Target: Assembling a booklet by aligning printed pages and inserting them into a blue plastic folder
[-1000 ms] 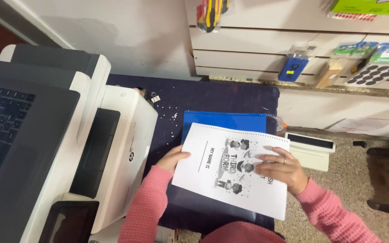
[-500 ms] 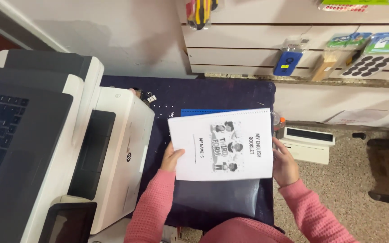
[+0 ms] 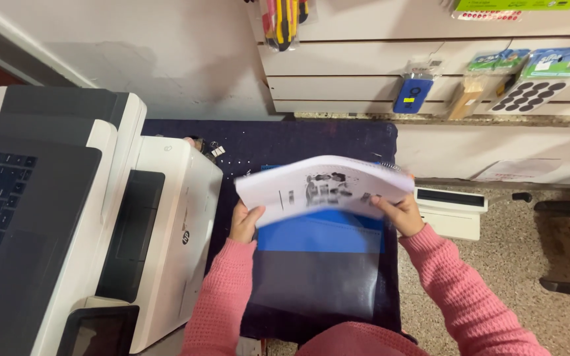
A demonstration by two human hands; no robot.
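Note:
A white spiral-bound booklet [image 3: 324,188] with dark cover pictures is lifted off the dark blue table [image 3: 278,142], tilted and blurred. My left hand [image 3: 245,221] grips its near left edge. My right hand [image 3: 400,212] grips its near right edge. Under it lies a blue sheet [image 3: 318,237], and a clear plastic cover [image 3: 311,283] lies over the sheet's near part, toward me. Pink knitted sleeves cover both my arms.
A white printer [image 3: 166,244] stands left of the table, with a larger grey-and-white machine [image 3: 28,217] beside it. Binder clips [image 3: 212,148] and paper specks lie at the table's far left. A small white device [image 3: 450,211] sits right. Packaged goods [image 3: 522,86] hang on the wall.
The booklet was turned on the table, then raised with both hands, showing the blue sheet and clear cover beneath. My hands moved to its near edges.

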